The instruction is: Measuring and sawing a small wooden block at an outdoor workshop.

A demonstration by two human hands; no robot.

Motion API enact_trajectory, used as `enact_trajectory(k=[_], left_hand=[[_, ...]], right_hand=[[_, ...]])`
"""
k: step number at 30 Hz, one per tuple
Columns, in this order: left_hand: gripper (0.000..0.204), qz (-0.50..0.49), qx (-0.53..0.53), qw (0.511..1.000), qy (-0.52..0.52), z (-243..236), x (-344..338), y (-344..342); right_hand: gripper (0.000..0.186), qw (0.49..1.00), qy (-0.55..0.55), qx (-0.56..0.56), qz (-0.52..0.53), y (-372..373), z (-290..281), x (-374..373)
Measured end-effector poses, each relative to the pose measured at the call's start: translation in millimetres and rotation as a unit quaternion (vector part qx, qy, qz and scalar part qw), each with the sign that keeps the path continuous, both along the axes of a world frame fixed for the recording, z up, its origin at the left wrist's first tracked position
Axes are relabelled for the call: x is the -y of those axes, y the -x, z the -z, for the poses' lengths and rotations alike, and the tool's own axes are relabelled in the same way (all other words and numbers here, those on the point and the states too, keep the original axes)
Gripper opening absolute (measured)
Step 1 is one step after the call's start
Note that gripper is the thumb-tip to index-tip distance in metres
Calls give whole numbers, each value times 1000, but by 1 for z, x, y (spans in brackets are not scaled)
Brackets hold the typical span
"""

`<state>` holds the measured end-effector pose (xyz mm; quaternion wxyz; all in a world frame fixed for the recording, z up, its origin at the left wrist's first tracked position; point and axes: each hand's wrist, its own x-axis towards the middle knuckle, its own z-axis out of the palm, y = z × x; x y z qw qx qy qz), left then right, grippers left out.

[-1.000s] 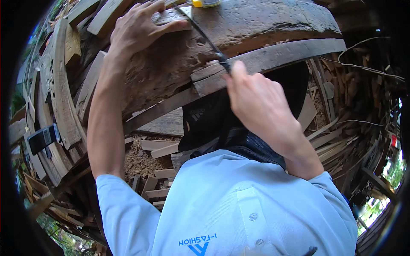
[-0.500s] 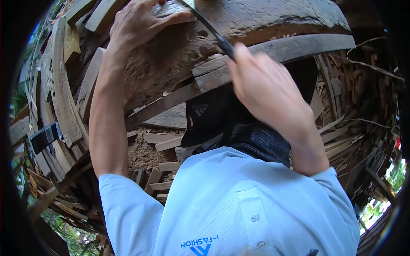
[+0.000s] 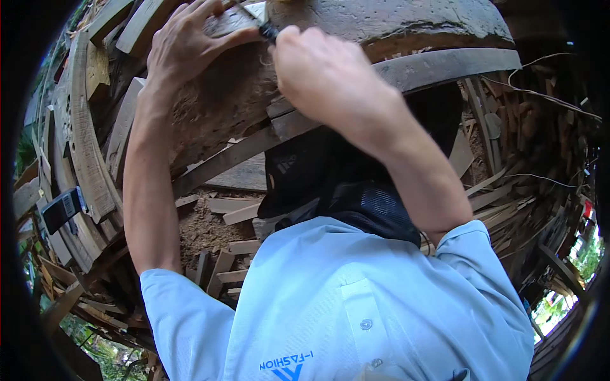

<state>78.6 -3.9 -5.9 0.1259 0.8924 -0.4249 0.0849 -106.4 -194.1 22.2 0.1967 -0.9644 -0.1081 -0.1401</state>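
My left hand (image 3: 184, 47) is at the top left, its thumb stretched along the near edge of a pale piece of wood (image 3: 230, 24) and its fingers curled over the far side. The piece rests on a thick, weathered wooden beam (image 3: 394, 24). My right hand (image 3: 333, 82), slightly blurred, is closed round the dark handle of a long, narrow hand tool (image 3: 267, 30). Its thin blade slants up and left over the pale wood, close to my left thumb. Whether the blade is a saw's or a file's cannot be made out; its far end is beyond the upper edge.
A curved grey plank (image 3: 451, 62) runs along the beam's near side. Boards (image 3: 86, 120) stand at the left, with a small dark rectangular device (image 3: 61, 208) on them. Sawdust (image 3: 210, 222) and offcuts (image 3: 241, 213) lie below. Stacked wood strips (image 3: 540, 140) and loose wire fill the right.
My right hand has pushed the tool up and to the left, so its handle is now close to my left thumb. My left hand keeps its place on the pale wood.
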Motion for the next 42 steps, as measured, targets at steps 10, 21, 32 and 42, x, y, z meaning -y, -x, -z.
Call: enact_trajectory(k=[10,21,32,42], left_hand=[[73,3,-82,997,-16,-46,25,41],[81,-27,103,992,63,-2,16,24],[84,-44,85,995,4,-1,15,20],[84,-61,87,994,-11,-1,12,13]], right_hand=[[31,962,5,-234,141,22,-24,-13],[12,969,22,-220,107,-9,-20,-1],[24,962,50,-236,128,51,-35,11],[17,989,60,-116,66,29,-10,4]])
